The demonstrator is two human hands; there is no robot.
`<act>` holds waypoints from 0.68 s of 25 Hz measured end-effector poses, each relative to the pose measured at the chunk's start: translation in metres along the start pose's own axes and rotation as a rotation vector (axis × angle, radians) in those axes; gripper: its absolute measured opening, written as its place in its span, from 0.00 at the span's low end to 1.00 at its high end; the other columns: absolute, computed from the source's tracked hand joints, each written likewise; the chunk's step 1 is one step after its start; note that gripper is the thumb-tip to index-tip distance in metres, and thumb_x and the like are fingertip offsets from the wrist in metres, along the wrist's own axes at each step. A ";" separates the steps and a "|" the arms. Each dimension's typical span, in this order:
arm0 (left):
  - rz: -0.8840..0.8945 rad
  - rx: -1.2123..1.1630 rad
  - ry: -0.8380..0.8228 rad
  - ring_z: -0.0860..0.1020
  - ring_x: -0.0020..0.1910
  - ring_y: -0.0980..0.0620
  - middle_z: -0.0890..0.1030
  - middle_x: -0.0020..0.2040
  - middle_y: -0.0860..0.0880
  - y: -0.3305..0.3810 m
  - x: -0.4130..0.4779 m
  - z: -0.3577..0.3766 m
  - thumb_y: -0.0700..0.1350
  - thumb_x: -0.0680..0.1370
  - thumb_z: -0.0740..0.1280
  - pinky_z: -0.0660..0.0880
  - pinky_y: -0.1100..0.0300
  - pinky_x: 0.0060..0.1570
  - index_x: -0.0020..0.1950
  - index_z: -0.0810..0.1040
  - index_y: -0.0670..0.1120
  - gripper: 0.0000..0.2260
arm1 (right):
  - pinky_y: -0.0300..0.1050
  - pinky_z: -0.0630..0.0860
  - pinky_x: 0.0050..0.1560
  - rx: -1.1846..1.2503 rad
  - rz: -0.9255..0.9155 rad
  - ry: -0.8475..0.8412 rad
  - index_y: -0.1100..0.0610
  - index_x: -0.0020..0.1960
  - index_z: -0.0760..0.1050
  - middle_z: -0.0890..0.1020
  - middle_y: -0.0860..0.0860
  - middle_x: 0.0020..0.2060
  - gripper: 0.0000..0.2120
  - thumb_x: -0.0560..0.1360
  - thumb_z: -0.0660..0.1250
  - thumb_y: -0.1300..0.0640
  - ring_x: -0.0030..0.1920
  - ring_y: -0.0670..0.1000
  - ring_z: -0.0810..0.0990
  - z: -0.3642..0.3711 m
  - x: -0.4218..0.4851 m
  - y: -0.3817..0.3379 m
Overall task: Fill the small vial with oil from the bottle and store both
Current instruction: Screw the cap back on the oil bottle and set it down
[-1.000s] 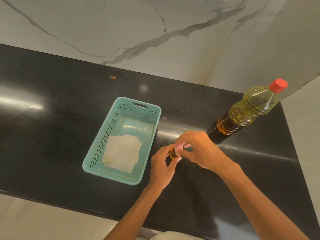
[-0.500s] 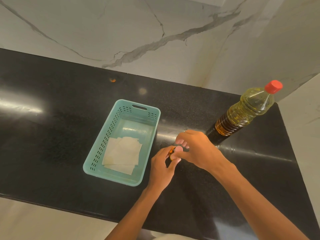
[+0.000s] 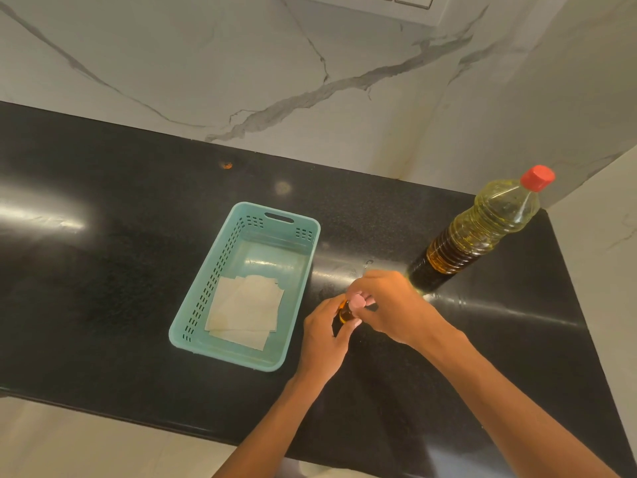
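Here, vial [image 3: 344,313]: amber, held just right of the basket [image 3: 224,355].
Left hand [image 3: 322,336]: fingers curled round the vial.
Right hand [image 3: 389,305]: fingers pinching its top.
Bottle [image 3: 482,232]: upright on the bench [image 3: 103,305], red-capped.

Basket [image 3: 220,267] left — bottle [image 3: 482,232] right

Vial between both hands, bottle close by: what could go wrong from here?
The vial is tiny, pinched by the left hand while the right hand works at its top; it may slip onto the counter.
The tall oil bottle stands just behind the right hand; a stray move might topple it.
Pouring from so large a bottle could overshoot the vial.
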State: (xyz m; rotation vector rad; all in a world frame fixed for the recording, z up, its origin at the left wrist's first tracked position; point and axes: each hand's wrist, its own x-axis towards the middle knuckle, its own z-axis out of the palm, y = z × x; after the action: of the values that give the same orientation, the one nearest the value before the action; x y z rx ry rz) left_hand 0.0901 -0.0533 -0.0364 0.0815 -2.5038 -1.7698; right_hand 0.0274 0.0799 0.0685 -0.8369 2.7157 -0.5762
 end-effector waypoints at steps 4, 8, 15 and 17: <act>0.003 0.007 -0.037 0.82 0.49 0.59 0.85 0.49 0.54 0.003 0.003 0.003 0.47 0.77 0.74 0.77 0.72 0.50 0.57 0.81 0.49 0.10 | 0.46 0.79 0.46 -0.083 0.007 -0.081 0.54 0.55 0.79 0.81 0.50 0.48 0.14 0.74 0.72 0.46 0.47 0.50 0.79 -0.004 0.003 -0.003; 0.074 0.019 -0.085 0.81 0.42 0.64 0.83 0.43 0.55 0.005 0.009 0.002 0.47 0.77 0.74 0.74 0.74 0.41 0.54 0.82 0.46 0.08 | 0.48 0.76 0.41 -0.412 -0.154 -0.209 0.54 0.54 0.76 0.78 0.50 0.46 0.20 0.79 0.59 0.39 0.42 0.49 0.75 -0.022 0.007 0.003; 0.146 0.045 -0.060 0.80 0.43 0.62 0.84 0.42 0.49 -0.001 0.007 0.004 0.43 0.76 0.74 0.70 0.79 0.38 0.58 0.81 0.40 0.12 | 0.50 0.70 0.31 -0.487 -0.311 -0.177 0.56 0.41 0.73 0.72 0.49 0.33 0.25 0.80 0.49 0.39 0.30 0.53 0.72 -0.006 0.015 0.019; 0.146 0.035 -0.041 0.79 0.44 0.58 0.85 0.41 0.46 -0.004 0.007 0.005 0.41 0.76 0.74 0.70 0.79 0.39 0.57 0.81 0.39 0.12 | 0.51 0.71 0.31 -0.445 -0.202 -0.109 0.57 0.39 0.72 0.71 0.49 0.32 0.24 0.80 0.49 0.40 0.30 0.54 0.72 0.005 0.011 0.020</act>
State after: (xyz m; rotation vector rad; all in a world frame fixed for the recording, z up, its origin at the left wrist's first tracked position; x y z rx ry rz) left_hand 0.0822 -0.0504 -0.0418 -0.1342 -2.4980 -1.6882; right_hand 0.0108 0.0875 0.0537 -1.2163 2.7116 0.0506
